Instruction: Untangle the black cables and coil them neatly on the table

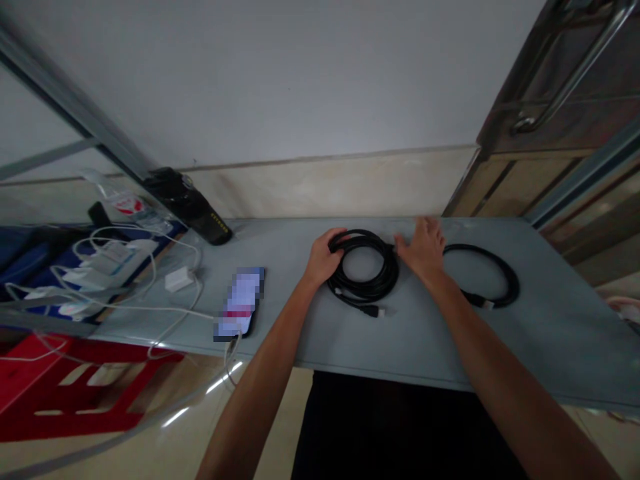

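Observation:
A coiled black cable [364, 292] lies on the grey tabletop, its several loops in a ring. One black plug [371, 311] with a pale tip, resembling an HDMI plug, sticks out at the ring's front. My left hand [326, 255] is closed around the ring's left side, thumb inside and fingers over the outer edge. Just right of the ring, my right hand [424, 247] has its fingers spread and holds nothing; its thumb is near the loops. Beyond that hand is a second coiled black cable [511, 283], partly hidden by my right wrist, with its plug [479, 301] toward me.
A phone [240, 303] with a charging cord lies to the left, near a white adapter [179, 279]. Farther left are a black bottle-shaped object [193, 207], a clear plastic bottle [133, 205] and white power strips [113, 263]. A red stool [120, 380] stands below. The wall borders the table's back.

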